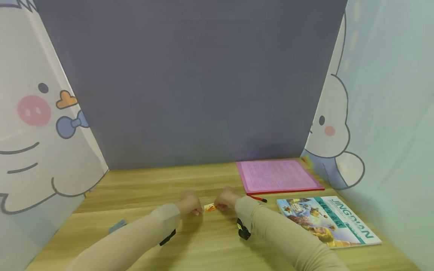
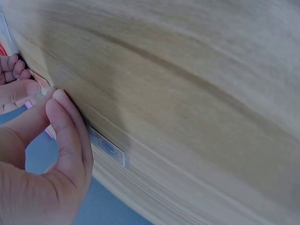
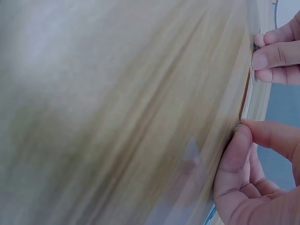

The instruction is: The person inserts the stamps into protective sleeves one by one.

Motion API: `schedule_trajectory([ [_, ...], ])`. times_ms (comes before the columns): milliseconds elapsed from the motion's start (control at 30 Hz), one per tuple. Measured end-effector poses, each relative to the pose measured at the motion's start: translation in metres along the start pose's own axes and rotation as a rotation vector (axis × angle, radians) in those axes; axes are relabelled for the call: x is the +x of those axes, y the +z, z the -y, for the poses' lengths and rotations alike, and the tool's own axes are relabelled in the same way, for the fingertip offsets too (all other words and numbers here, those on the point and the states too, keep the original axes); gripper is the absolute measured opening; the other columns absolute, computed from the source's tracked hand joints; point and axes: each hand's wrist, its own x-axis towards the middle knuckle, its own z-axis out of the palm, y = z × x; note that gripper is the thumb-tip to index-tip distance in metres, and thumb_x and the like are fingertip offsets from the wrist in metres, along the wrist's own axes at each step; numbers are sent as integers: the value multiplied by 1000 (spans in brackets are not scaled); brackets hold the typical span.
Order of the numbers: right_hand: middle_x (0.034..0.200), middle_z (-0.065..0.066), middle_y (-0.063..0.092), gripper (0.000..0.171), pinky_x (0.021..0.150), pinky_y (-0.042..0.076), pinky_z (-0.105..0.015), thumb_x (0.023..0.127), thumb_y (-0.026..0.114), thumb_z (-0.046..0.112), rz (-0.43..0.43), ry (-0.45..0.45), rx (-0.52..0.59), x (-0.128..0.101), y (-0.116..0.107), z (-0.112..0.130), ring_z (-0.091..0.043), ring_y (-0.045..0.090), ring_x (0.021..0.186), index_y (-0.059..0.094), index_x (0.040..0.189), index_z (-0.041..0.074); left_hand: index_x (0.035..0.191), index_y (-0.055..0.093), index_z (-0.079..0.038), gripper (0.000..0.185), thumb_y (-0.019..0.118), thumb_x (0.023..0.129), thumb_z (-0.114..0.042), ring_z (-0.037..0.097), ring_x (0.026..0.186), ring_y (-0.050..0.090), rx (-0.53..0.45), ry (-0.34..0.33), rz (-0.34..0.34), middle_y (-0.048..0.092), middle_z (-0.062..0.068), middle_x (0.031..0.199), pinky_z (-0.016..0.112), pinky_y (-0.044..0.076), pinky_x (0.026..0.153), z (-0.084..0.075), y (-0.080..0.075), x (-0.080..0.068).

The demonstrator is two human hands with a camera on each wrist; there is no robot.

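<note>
From the head view we see our left hand [image 1: 189, 205] and right hand [image 1: 226, 199] pinching 1 small orange card [image 1: 210, 207] between them, low over the wooden table [image 1: 142, 188]. The wrist views show only fingertips on the card's edges, blurred. Beyond the right hand lie 1 pink folder [image 1: 278, 176], 1 red pen [image 1: 258, 198] and 1 book [image 1: 327, 220]; 1 blue slip [image 1: 117, 226] lies outside the left hand.

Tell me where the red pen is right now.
In the head view, the red pen lies on the wooden desk, right of the hands, just below the pink sheet, left of the book.
</note>
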Motion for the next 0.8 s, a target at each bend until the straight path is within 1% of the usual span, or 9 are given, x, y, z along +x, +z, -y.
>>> schedule_trajectory([
  [67,54,-4,59,8,48,55,-21,74,72,-8,-2,1,-2,3,-1,-1,-10,53,46,68,69,-4,83,64,10,27,84,68,2,8,42,56,-29,-2,5,65,17,68,20,56,51,0,0,1],
  [133,54,-4,59,9,47,54,-20,74,72,-7,-3,2,-1,5,-1,-1,-10,53,45,67,68,-4,95,61,15,37,84,68,4,8,43,56,-65,-5,11,64,22,74,20,56,51,0,-1,3],
  [267,54,-5,60,10,45,54,-19,74,74,-7,2,6,7,7,-2,0,-9,53,45,66,68,-3,122,45,21,66,82,69,8,10,44,56,-138,-17,29,61,22,80,21,56,50,1,-2,5],
  [367,54,-5,60,11,44,53,-19,73,75,-7,-2,12,6,5,-1,0,-9,53,44,67,68,-3,122,45,21,66,82,69,7,10,43,57,-151,-18,35,63,21,78,21,56,50,2,-2,4],
  [467,53,-5,61,10,45,54,-20,71,77,-7,-6,13,-7,3,-1,1,-9,54,43,68,68,-4,110,52,19,52,81,68,7,10,42,57,-134,-16,36,61,20,75,21,57,50,3,-2,4],
  [533,53,-5,62,10,47,56,-21,71,78,-7,-8,6,-23,2,-1,2,-9,54,43,69,68,-4,106,53,17,48,81,68,8,10,42,56,-139,-21,32,60,20,74,21,56,50,3,-3,4],
  [633,53,-5,63,11,49,56,-21,70,79,-5,-22,-6,-62,1,-1,1,-9,55,43,69,67,-3,111,50,16,52,79,69,8,10,42,55,-161,-26,29,56,17,77,21,56,49,3,-3,3],
  [733,54,-5,64,11,49,56,-21,70,80,-4,-29,-13,-93,1,-2,1,-9,55,44,70,66,-2,116,49,20,56,79,70,7,9,41,55,-160,-33,30,59,17,74,21,56,49,2,-2,3],
  [800,55,-5,64,11,50,56,-21,69,80,-4,-22,-20,-95,0,-4,1,-9,55,45,70,66,-2,112,54,21,52,80,70,6,8,41,55,-134,-30,30,62,16,70,20,55,49,2,-2,4],
])
